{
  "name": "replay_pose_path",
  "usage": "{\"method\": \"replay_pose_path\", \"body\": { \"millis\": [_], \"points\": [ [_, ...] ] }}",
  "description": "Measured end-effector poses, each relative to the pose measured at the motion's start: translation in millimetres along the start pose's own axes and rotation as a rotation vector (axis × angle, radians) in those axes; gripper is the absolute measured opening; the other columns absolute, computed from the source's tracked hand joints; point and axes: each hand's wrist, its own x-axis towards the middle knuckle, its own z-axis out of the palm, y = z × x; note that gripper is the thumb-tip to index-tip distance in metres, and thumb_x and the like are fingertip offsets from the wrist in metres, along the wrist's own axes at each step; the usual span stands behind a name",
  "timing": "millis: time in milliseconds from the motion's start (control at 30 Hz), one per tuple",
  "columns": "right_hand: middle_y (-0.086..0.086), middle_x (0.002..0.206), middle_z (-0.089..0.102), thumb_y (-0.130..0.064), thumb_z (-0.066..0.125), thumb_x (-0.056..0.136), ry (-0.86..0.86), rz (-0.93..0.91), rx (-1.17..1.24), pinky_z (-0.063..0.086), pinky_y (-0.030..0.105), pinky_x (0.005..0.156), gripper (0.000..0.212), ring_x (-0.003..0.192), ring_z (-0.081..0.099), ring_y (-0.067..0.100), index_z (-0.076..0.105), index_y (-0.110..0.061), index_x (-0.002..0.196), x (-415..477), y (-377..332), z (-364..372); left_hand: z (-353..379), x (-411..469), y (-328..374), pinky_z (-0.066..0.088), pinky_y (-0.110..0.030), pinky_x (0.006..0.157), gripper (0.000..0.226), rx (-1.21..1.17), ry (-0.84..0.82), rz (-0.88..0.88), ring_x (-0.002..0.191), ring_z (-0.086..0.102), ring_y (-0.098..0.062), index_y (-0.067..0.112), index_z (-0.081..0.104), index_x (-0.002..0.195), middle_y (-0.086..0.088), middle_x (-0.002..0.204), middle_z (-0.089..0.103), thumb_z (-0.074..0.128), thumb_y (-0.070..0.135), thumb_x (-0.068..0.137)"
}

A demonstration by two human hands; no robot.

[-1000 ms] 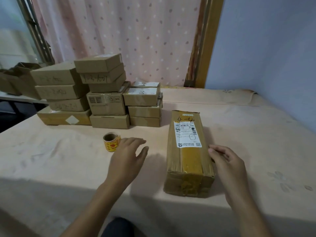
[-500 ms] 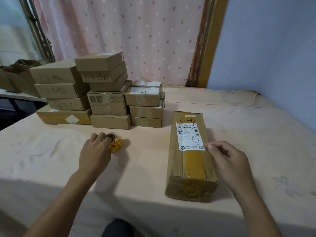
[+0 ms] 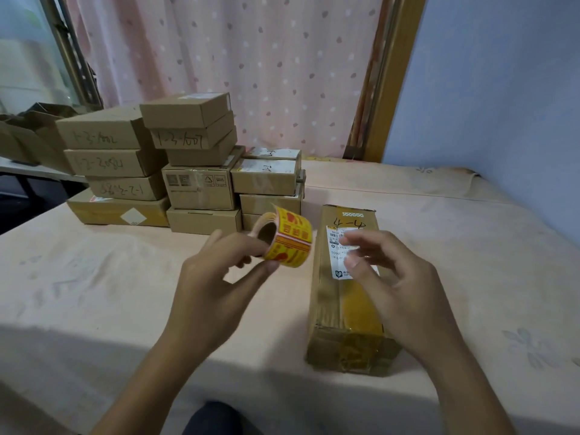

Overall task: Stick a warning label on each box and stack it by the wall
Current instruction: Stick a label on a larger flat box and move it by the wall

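A long taped cardboard box [image 3: 348, 315] with a white shipping label lies on the pink-covered table [image 3: 94, 293], right of centre. My left hand [image 3: 216, 277] holds a roll of yellow-and-red warning labels [image 3: 288, 240] lifted above the table, pinched between thumb and fingers. My right hand [image 3: 389, 277] hovers over the box's shipping label, fingers loosely curled toward the roll, holding nothing.
Several stacks of small cardboard boxes [image 3: 188, 164] stand at the back left by the dotted curtain [image 3: 251, 73]. A blue wall [image 3: 502, 89] runs along the right. More brown boxes [image 3: 28, 136] sit on a shelf at far left.
My left hand took the label roll off the table and lifted it toward the box. My right hand left the box's side and rose above its label.
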Motion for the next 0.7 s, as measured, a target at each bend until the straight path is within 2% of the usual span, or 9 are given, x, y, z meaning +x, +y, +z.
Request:
{"method": "replay_pose_path", "body": {
  "millis": [67,167,233,300,433,533,700],
  "points": [
    [-0.028,0.125,0.062,-0.049,0.061,0.093,-0.031,-0.154,0.011,0.052,0.013,0.087,0.031,0.121,0.059,0.003,0.061,-0.048,0.124,-2,-19,4,0,-3,23,0.046,-0.023,0.067,0.02,-0.061,0.009,0.033,0.086,0.058,-0.014,0.012,0.072,0.098,0.015,0.094,0.065,0.069,0.029,0.088],
    [-0.021,0.141,0.055,-0.042,0.058,0.096,-0.019,-0.352,-0.021,0.047,0.02,0.101,0.037,0.135,0.051,0.012,0.058,-0.038,0.134,-6,-37,8,2,-6,43,0.051,-0.033,0.071,0.021,-0.105,0.039,0.059,0.092,0.063,-0.016,0.01,0.073,0.1,0.011,0.098,0.069,0.07,0.028,0.089],
    [-0.017,0.14,0.057,-0.038,0.059,0.097,0.039,-0.438,-0.073,0.046,0.023,0.104,0.035,0.133,0.053,0.012,0.061,-0.032,0.132,-8,-40,8,2,-7,49,0.051,-0.032,0.073,0.021,-0.11,0.069,0.043,0.094,0.064,-0.017,0.01,0.073,0.1,0.01,0.1,0.07,0.07,0.028,0.088],
    [-0.014,0.133,0.06,-0.037,0.062,0.096,0.102,-0.492,-0.117,0.046,0.019,0.102,0.034,0.128,0.056,0.009,0.063,-0.026,0.128,-9,-39,7,2,-9,53,0.052,-0.032,0.075,0.024,-0.117,0.071,0.004,0.097,0.064,-0.019,0.012,0.073,0.102,0.01,0.101,0.07,0.069,0.031,0.088],
    [-0.011,0.128,0.063,-0.036,0.067,0.093,0.169,-0.525,-0.154,0.048,0.019,0.1,0.035,0.123,0.058,0.008,0.066,-0.02,0.124,-10,-33,6,6,-9,63,0.051,-0.027,0.08,0.03,-0.183,0.042,-0.022,0.102,0.063,-0.02,0.018,0.074,0.108,0.013,0.105,0.07,0.07,0.039,0.087],
    [-0.01,0.126,0.065,-0.038,0.068,0.092,0.184,-0.521,-0.157,0.048,0.019,0.1,0.035,0.121,0.06,0.01,0.068,-0.018,0.122,-12,-31,4,11,-9,63,0.051,-0.029,0.079,0.027,-0.167,0.081,-0.019,0.101,0.064,-0.022,0.012,0.076,0.103,0.007,0.103,0.072,0.07,0.034,0.088],
    [-0.027,0.12,0.061,-0.059,0.062,0.091,0.185,-0.448,-0.16,0.054,0.03,0.091,0.039,0.116,0.058,0.01,0.064,-0.036,0.121,-15,-29,-2,15,-7,65,0.05,-0.025,0.078,0.025,-0.091,0.12,-0.008,0.098,0.063,-0.018,0.015,0.074,0.101,0.011,0.103,0.071,0.068,0.036,0.089]
  ]
}}
